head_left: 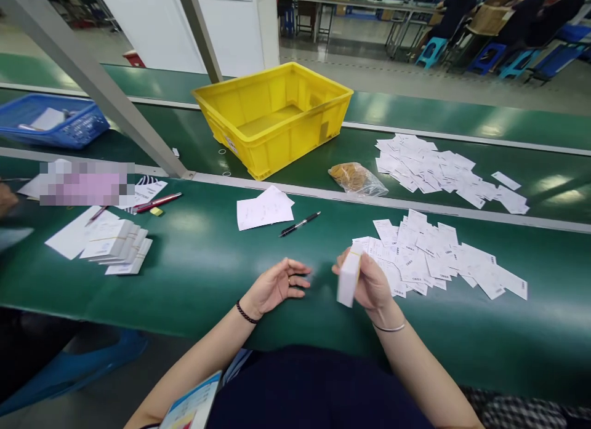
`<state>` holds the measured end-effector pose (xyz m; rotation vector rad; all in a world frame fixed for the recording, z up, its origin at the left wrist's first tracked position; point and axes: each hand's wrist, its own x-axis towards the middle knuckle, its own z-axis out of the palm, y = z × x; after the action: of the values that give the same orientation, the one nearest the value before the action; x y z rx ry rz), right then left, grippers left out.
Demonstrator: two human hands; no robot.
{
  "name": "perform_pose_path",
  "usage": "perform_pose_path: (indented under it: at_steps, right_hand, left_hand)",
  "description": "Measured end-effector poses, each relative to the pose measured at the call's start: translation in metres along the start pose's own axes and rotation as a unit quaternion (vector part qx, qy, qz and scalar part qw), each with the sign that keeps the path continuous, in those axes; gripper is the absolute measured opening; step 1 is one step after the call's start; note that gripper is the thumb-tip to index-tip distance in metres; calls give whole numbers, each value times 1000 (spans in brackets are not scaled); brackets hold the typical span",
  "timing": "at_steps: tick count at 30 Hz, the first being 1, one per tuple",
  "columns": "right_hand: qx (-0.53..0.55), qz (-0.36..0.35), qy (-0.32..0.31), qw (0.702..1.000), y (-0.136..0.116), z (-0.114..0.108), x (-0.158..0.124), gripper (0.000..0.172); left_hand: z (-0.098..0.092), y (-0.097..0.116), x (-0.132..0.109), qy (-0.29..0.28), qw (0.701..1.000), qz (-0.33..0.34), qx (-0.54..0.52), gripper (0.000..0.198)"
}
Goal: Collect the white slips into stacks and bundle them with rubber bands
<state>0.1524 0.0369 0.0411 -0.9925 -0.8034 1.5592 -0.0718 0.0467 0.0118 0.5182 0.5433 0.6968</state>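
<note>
A stack of white paper slips point(348, 282) with a yellow rubber band around its upper part is gripped in my right hand point(373, 282), held upright above the green table. To its left, my left hand point(280, 284) is open, palm turned inward and fingers apart, holding nothing. Its fingertips are slightly blurred. Just beyond my right hand spreads a loose pile of printed white slips point(415, 250). A black pen point(299, 224) and some white sheets point(264, 210) lie ahead of my left hand.
A yellow bin point(277, 146) stands behind the metal rail. Near it are a clear bag of brown rubber bands point(355, 178) and another slip pile point(425, 164). Banded stacks point(115, 241), a red pen point(159, 202) and a blue basket point(69, 124) are left. A person's hand point(6, 200) shows there.
</note>
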Motion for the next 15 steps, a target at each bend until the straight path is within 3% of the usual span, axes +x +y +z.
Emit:
perform_pose_path:
  at_steps: [4,7,9,12,15]
  right_hand:
    - [-200,8,-19,980,2,4,2,38]
    - [-240,23,-32,970,11,13,4,40]
    - [-244,21,-29,969,15,17,4,42]
    - [-269,0,-12,963,12,12,2,49]
    - [-322,-5,-21,946,2,-3,-3,47]
  left_hand:
    - [20,6,-9,44,991,56,112,45]
    - [36,0,-10,85,976,39,197,44]
    - [38,-2,-9,109,975,13,194,41]
    - [23,10,-6,165,977,31,134,43]
    - [-9,51,-4,276,939,147,143,39]
